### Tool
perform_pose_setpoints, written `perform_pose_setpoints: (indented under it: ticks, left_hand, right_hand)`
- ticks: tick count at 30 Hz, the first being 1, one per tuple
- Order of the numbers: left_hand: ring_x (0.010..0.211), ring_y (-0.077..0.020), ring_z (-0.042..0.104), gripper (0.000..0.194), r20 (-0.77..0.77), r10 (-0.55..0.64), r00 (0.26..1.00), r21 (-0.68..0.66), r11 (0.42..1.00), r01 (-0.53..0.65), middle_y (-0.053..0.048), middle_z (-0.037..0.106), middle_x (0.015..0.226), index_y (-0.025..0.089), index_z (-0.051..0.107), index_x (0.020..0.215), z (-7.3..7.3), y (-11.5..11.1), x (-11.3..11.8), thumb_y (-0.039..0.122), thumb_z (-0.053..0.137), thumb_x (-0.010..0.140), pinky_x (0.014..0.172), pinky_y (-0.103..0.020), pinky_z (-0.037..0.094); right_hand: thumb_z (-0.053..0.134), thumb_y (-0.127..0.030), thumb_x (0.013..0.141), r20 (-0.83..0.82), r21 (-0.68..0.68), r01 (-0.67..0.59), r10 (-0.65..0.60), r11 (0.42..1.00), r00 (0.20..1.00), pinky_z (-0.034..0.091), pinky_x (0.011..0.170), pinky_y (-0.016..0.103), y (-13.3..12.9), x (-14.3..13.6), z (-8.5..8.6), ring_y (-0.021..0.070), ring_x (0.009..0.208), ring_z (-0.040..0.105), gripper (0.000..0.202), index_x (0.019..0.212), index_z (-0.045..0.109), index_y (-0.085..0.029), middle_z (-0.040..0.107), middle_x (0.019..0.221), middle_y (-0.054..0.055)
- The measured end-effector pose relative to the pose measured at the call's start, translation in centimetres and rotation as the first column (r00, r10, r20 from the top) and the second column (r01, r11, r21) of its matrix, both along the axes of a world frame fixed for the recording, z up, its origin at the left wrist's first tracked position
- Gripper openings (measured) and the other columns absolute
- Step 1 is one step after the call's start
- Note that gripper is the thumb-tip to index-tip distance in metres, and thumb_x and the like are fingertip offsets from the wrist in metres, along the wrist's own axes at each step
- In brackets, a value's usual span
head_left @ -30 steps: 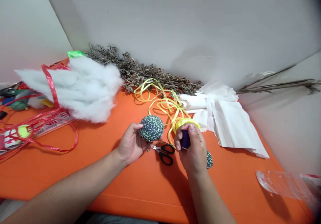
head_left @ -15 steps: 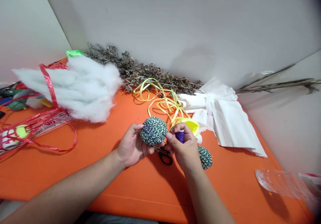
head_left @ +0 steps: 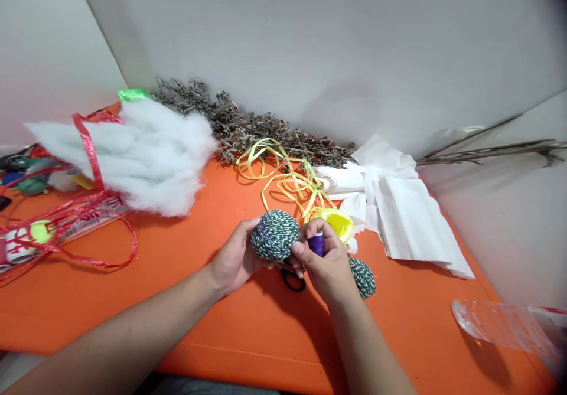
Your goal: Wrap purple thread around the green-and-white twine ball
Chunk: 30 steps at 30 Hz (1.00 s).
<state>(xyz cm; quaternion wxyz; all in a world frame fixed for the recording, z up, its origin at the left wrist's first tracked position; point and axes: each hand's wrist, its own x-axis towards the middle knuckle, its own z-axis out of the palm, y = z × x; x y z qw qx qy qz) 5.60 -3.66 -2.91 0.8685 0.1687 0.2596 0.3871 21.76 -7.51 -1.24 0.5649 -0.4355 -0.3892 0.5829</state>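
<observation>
My left hand [head_left: 234, 259] is closed around the left side and underside of a rounded green-and-white speckled cord piece [head_left: 275, 234]. A small purple patch shows at its upper left. In the curled fingers of my right hand [head_left: 325, 259] sits a spool of purple thread [head_left: 316, 244], while the thumb and fingertips touch the cord piece's right edge. Black-handled scissors [head_left: 293, 278] lie on the table below, their blades hidden by my hands. A second speckled cord piece [head_left: 363, 277] rests partly behind my right wrist.
White stuffing [head_left: 155, 153] and red ribbon [head_left: 88, 147] lie at the left. Dried plant stems [head_left: 248, 123] run along the wall. Yellow ribbon [head_left: 292, 185] lies in loops near a yellow roll [head_left: 341, 224]. White sheets [head_left: 411, 218] and a clear plastic bottle [head_left: 500, 324] are at the right.
The cord piece has shifted slightly right and down and is turned a little in my left hand. My right thumb now presses against its edge; the spool stays in the right hand.
</observation>
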Motion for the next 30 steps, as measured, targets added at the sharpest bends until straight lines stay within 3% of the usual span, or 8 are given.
perform_pose_setpoints:
  ticks: [4, 7, 11, 14, 18, 24, 30]
  left_hand:
    - [0.074, -0.0176, 0.067, 0.032, -0.070, 0.008, 0.998, 0.087, 0.996, -0.002, -0.007, 0.074, 0.100, 0.020, 0.066, 0.117, -0.5, 0.2, 0.1, 0.043, 0.060, 0.094, 0.058, -0.025, 0.053]
    - [0.089, -0.0204, 0.069, 0.036, -0.192, 0.075, 0.978, 0.207, 0.978, -0.035, -0.007, 0.074, 0.107, 0.019, 0.068, 0.119, -0.9, 0.2, 0.0, 0.045, 0.063, 0.093, 0.073, -0.028, 0.055]
    - [0.103, -0.0253, 0.067, 0.045, -0.266, 0.118, 0.957, 0.329, 0.944, -0.025, -0.011, 0.074, 0.112, 0.014, 0.071, 0.117, -1.1, 0.0, -0.1, 0.049, 0.068, 0.089, 0.086, -0.031, 0.053]
    - [0.108, -0.0270, 0.066, 0.055, -0.308, 0.112, 0.945, 0.400, 0.916, 0.022, -0.013, 0.072, 0.119, 0.014, 0.065, 0.125, -1.0, -0.1, -0.1, 0.037, 0.082, 0.077, 0.091, -0.033, 0.052]
    - [0.113, -0.0263, 0.064, 0.060, -0.326, 0.170, 0.930, 0.373, 0.927, -0.039, -0.013, 0.070, 0.124, 0.017, 0.063, 0.125, -0.7, -0.2, 0.0, 0.024, 0.087, 0.071, 0.094, -0.031, 0.051]
    - [0.108, -0.0269, 0.066, 0.054, -0.246, 0.077, 0.966, 0.300, 0.954, 0.000, -0.013, 0.069, 0.125, 0.018, 0.061, 0.123, -0.7, 0.0, 0.0, 0.028, 0.083, 0.074, 0.086, -0.033, 0.054]
    - [0.102, -0.0256, 0.066, 0.054, -0.259, 0.037, 0.965, 0.306, 0.951, 0.045, -0.011, 0.070, 0.116, 0.018, 0.061, 0.123, -1.1, 0.0, -0.1, 0.030, 0.082, 0.075, 0.082, -0.032, 0.054]
  right_hand:
    - [0.086, -0.026, 0.075, 0.036, -0.003, 0.092, -0.092, 0.996, 0.995, 0.047, 0.040, 0.017, -0.1, -0.1, 0.5, 0.0071, 0.045, 0.054, 0.037, 0.082, 0.050, -0.023, 0.053, 0.067, -0.009]
    - [0.087, -0.025, 0.073, 0.044, 0.000, 0.156, -0.156, 0.988, 0.987, 0.045, 0.037, 0.016, -0.1, -0.1, 1.0, 0.0063, 0.045, 0.054, 0.037, 0.081, 0.050, -0.024, 0.054, 0.071, -0.008]
    - [0.087, -0.025, 0.073, 0.091, 0.000, 0.157, -0.157, 0.988, 0.983, 0.045, 0.038, 0.016, -0.1, -0.1, 1.3, 0.0068, 0.046, 0.053, 0.036, 0.081, 0.052, -0.024, 0.054, 0.067, -0.009]
    - [0.086, -0.025, 0.075, 0.126, 0.006, 0.137, -0.137, 0.991, 0.983, 0.045, 0.039, 0.016, -0.1, -0.1, 1.1, 0.0068, 0.044, 0.052, 0.034, 0.081, 0.052, -0.024, 0.053, 0.064, -0.009]
    - [0.085, -0.026, 0.077, 0.095, 0.016, 0.104, -0.105, 0.994, 0.990, 0.045, 0.039, 0.016, 0.0, 0.2, 0.7, 0.0076, 0.044, 0.053, 0.033, 0.082, 0.053, -0.024, 0.055, 0.063, -0.008]
    - [0.080, -0.032, 0.083, 0.026, -0.017, 0.041, -0.041, 0.999, 0.999, 0.040, 0.036, 0.014, 0.2, 0.7, 0.4, 0.0077, 0.041, 0.050, 0.029, 0.085, 0.052, -0.024, 0.055, 0.055, -0.009]
    - [0.076, -0.032, 0.086, 0.068, -0.011, 0.028, -0.027, 1.000, 0.997, 0.034, 0.035, 0.011, 0.2, 0.8, 0.4, 0.0059, 0.037, 0.046, 0.026, 0.089, 0.052, -0.024, 0.052, 0.050, -0.011]
